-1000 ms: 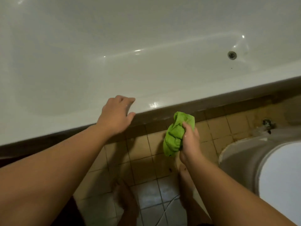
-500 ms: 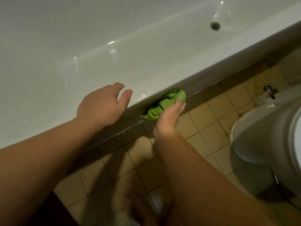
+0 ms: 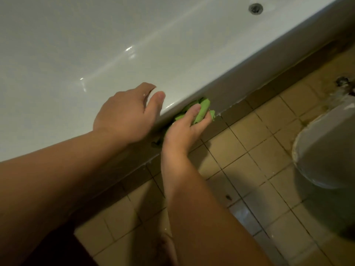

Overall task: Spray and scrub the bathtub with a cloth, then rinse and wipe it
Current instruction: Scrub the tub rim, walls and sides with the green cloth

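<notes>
My left hand [image 3: 124, 114] rests flat, fingers relaxed, on glossy white bathtub [image 3: 192, 77] rim; right hand [image 3: 184, 129] grips crumpled green cloth [image 3: 201, 110] vs tub's outer side.

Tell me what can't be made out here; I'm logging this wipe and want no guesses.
- Head view: most of the green cloth is hidden by the right hand and the bathtub rim.
- Left hand: its fingertips curl over the rim, out of sight.
- The drain and white fixture are cut off by frame edges.
- Any wetness or residue under the rim: too dark.
</notes>
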Available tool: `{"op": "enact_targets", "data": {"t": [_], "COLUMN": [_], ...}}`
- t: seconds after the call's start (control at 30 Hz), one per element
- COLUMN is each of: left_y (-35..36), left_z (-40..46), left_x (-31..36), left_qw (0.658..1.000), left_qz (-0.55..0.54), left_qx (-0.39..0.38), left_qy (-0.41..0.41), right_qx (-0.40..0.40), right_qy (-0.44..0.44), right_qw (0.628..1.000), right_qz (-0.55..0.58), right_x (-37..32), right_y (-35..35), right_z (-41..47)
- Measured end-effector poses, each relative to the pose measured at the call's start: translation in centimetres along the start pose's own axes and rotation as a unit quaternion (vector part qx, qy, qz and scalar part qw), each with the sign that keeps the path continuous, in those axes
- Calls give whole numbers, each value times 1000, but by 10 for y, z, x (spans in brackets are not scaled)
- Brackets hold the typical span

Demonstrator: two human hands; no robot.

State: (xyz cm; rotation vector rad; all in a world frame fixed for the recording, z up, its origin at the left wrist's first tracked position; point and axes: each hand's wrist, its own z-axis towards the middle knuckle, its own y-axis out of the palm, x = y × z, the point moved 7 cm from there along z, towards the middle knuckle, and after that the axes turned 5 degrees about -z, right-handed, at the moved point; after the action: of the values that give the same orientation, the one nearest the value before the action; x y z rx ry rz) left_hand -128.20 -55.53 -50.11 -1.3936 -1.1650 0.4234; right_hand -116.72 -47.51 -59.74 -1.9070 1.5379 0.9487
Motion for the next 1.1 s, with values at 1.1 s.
{"op": "enact_targets", "data": {"t": [1.1], "left_y": [1], "left_z": [9], "left_x": [26], "left_qw": [989], "left_qz": [30], "left_qx": [-35], "left_qy": [140], "right_qx": [-35], "right_qy": [171], "right_qw": [981], "right_qz": [83], "right_x": [70], "right_y": [19], "right_z": [-45]}}
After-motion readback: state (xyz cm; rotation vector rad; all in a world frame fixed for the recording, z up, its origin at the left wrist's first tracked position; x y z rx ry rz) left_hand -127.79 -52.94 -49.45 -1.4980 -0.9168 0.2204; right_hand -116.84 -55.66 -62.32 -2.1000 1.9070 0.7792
